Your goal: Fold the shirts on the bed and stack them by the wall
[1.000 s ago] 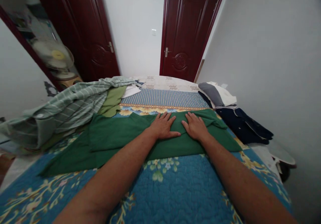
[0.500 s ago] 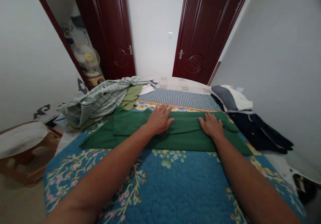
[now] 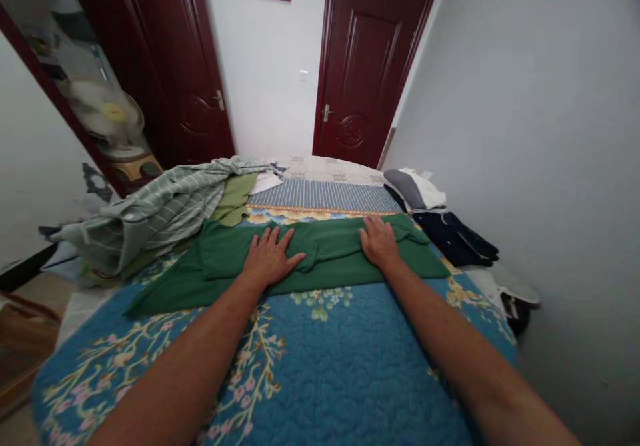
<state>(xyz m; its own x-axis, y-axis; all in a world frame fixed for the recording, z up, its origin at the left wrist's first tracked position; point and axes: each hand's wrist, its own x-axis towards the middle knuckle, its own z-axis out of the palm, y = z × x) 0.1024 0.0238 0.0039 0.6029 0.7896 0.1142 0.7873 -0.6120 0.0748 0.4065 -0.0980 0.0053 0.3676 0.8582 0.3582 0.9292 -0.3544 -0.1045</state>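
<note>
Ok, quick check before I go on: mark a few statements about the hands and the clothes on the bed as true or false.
1. The left hand and the right hand both lie flat on the green garment. True.
2. The left hand grips the striped shirt. False: it rests open on the green garment; the shirt lies further left.
3. A heap of dark blue clothes lies right of the right hand. True.
4. The green garment is rolled into a ball. False: it lies in a long flat band across the blue quilt.
</note>
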